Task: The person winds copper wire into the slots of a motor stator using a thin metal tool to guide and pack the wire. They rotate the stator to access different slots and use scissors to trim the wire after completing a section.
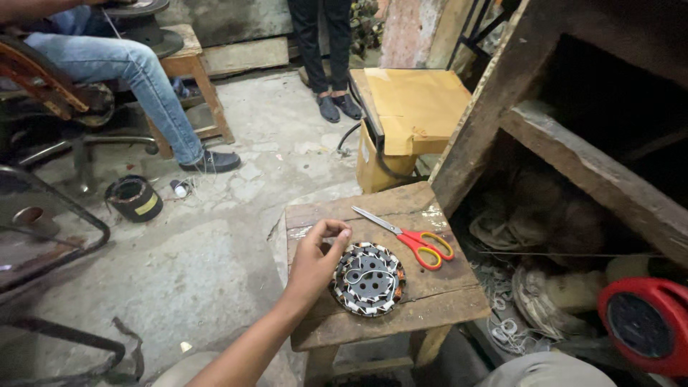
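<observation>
We see our left hand (315,259) reaching in from six o'clock to a small wooden desk (444,301). Thumb and forefinger are pinched narrow together just above the rim of a round motor winding (368,279), at about its ten o'clock edge. Whether a fine wire sits between the fingers (337,231) we cannot tell; nothing thick is held. Our right hand is not in view.

The winding lies flat near the middle of the desk, towards its front edge. It is a metal disc with holes in its centre and a ring of wrapped coils around the outside. We judge it fairly heavy for its size and stiff in the core, while the coil wraps look delicate and easy to snag. The safest hold seems to be across the outer rim or under the flat metal core, not on the wire loops.

At two o'clock from the winding, just beside it but apart, lie scissors (412,235) with red and yellow handles, blades pointing to ten o'clock. Beyond the desk at twelve o'clock stands a yellow box (419,107). At nine o'clock, on the concrete floor (215,265), sits a black round part (133,198). A seated person's leg in jeans (129,79) shows at eleven o'clock, and another person's dark shoes (337,107) at twelve. A red round object (645,326) lies at four o'clock.
</observation>
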